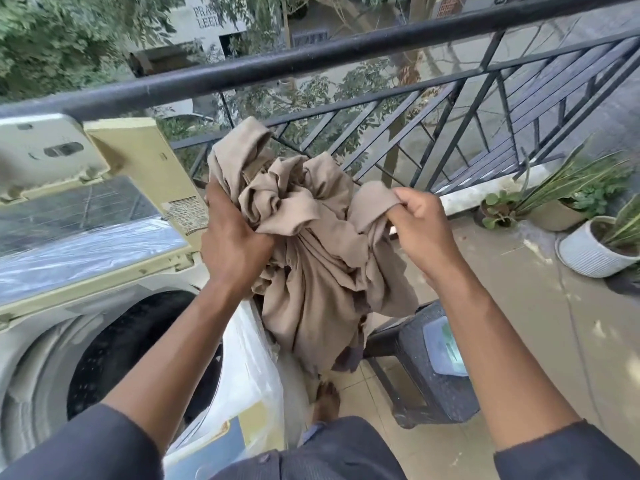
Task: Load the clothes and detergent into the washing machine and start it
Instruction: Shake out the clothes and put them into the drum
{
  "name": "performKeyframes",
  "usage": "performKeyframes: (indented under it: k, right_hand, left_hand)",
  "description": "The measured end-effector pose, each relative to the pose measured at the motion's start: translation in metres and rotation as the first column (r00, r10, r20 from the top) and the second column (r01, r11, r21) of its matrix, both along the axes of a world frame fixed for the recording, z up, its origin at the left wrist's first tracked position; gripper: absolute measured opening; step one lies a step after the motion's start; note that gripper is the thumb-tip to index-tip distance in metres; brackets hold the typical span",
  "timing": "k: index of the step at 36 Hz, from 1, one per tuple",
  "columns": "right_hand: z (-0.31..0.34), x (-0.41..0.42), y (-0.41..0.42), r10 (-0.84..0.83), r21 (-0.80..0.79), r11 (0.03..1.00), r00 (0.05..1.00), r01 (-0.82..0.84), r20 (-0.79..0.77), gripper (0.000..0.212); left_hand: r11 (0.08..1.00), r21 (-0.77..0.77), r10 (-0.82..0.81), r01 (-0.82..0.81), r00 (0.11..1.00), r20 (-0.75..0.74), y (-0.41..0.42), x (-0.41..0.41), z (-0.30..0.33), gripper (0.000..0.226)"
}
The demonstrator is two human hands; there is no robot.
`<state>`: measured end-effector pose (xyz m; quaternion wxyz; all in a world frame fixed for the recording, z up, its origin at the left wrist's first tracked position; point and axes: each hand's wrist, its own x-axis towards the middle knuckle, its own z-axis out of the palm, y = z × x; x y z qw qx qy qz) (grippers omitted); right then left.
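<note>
Drum (138,348) open; lid (86,216) up behind.

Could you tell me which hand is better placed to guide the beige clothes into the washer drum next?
Left, probably. The left hand grips the beige clothes on the side nearest the open drum, beside the raised lid. The right hand pinches a fold on the far side.

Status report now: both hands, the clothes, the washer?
Left hand and right hand both grip the bunched beige cloth, held up right of the washer. Washer lid up, drum open. Nothing blocks the drum.
</note>
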<state>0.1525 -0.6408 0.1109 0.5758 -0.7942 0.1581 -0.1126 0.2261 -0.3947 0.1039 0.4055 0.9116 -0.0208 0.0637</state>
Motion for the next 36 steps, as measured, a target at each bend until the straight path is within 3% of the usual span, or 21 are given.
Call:
performKeyframes:
  k: [3,7,11,15,19,21,24,29,33,36]
  right_hand:
    - [0.018,-0.002,0.019,0.057,0.059,0.996,0.991,-0.065,0.12,0.036]
    - [0.028,0.001,0.043,0.094,-0.058,0.995,0.985,-0.087,0.143,0.013]
    - [0.031,0.005,0.062,0.216,-0.103,0.972,0.976,-0.211,0.04,0.039]
    - [0.034,0.009,0.074,0.291,-0.087,0.952,0.956,-0.293,-0.032,0.039]
    - [0.029,0.013,0.076,0.358,-0.1,0.922,0.921,-0.374,-0.154,0.051]
    - [0.025,0.014,0.077,0.376,-0.054,0.919,0.908,-0.392,-0.186,0.062]
    - [0.017,0.015,0.08,0.386,0.054,0.922,0.912,-0.382,-0.139,0.06]
    - [0.011,0.016,0.087,0.405,0.323,0.871,0.913,-0.371,-0.044,0.056]
    - [0.013,0.014,0.078,0.477,0.476,0.762,0.878,-0.439,0.047,0.069]
    - [0.017,0.014,0.069,0.47,0.419,0.792,0.881,-0.445,0.048,0.062]
  left_hand:
    - [1.0,0.002,0.005,-0.005,1.0,-0.011,-0.002,-0.002,0.002,0.085]
    - [1.0,-0.004,0.003,-0.003,0.999,-0.052,-0.004,-0.002,0.005,0.074]
    - [0.997,-0.053,-0.059,0.056,0.996,-0.071,-0.005,-0.006,0.008,0.067]
    - [0.982,-0.14,-0.14,0.127,0.986,-0.088,-0.002,-0.007,0.011,0.063]
    - [0.91,-0.305,-0.342,0.281,0.924,-0.169,0.004,-0.005,0.015,0.082]
    - [0.872,-0.308,-0.451,0.38,0.869,-0.205,0.004,-0.003,0.013,0.101]
    - [0.834,-0.28,-0.53,0.476,0.832,-0.163,0.0,-0.003,0.007,0.13]
    - [0.896,-0.184,-0.402,0.404,0.914,0.053,-0.013,-0.011,-0.005,0.122]
    - [0.973,-0.134,-0.181,0.186,0.982,0.05,-0.017,-0.011,-0.016,0.104]
    - [0.987,-0.142,-0.072,0.072,0.997,0.008,-0.016,-0.009,-0.021,0.084]
